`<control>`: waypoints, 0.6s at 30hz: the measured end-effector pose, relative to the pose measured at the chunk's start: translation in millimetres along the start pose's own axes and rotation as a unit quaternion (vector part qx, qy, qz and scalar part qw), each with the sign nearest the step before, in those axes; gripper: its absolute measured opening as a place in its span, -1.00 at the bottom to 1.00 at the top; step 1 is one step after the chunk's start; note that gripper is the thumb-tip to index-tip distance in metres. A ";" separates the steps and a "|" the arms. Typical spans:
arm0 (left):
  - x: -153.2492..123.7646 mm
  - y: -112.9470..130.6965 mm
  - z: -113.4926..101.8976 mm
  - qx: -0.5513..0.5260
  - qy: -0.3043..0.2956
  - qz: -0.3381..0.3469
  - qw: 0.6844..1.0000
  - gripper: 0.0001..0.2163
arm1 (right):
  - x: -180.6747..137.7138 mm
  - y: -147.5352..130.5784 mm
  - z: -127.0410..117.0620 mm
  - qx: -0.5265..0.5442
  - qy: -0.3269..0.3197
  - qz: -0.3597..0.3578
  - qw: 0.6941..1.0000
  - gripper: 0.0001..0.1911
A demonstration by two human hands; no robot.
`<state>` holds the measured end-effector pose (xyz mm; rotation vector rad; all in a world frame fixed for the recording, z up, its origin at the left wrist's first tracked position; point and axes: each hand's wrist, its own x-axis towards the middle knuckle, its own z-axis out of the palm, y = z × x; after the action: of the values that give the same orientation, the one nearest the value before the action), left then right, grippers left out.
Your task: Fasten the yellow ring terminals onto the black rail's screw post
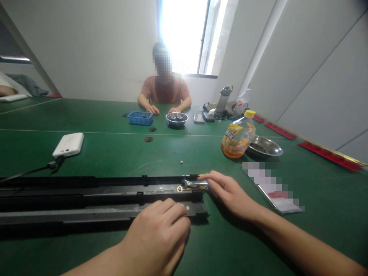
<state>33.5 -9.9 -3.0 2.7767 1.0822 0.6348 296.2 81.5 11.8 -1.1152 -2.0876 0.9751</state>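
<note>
A long black rail assembly [86, 195] lies across the green table [115, 153] in front of me. My left hand [161, 234] rests on its near right end, fingers curled and pressed down on the rail. My right hand [230, 191] reaches in from the right and pinches a small metal wrench [194, 184] whose head sits on a nut [179, 188] at the rail's right end. A tiny brass nut [181, 162] lies loose on the table beyond the rail.
An orange drink bottle [238, 136] and a steel bowl [264, 147] stand at right, a paper card [280, 199] nearer. A white power bank [69, 144] with cable lies left. Across the table a person sits behind a blue tray [140, 118] and another bowl [176, 119].
</note>
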 end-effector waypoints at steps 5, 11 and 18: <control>0.9 0.7 0.0 0.001 0.006 0.001 1.000 -0.96 | 0.1 -2.1 1.0 -0.008 -0.008 0.003 1.000 -0.68; 1.5 1.3 -1.0 0.005 0.003 -0.004 1.000 -0.92 | 0.3 -4.6 -0.2 -0.007 -0.015 0.003 1.000 -0.69; 0.0 0.1 1.3 0.001 -0.002 -0.003 1.000 -0.93 | 0.6 -5.9 -1.2 -0.001 -0.022 -0.001 1.000 -0.69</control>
<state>34.1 -9.9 -4.2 2.7743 1.0917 0.6264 294.2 80.2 17.4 -1.1008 -2.1261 1.0048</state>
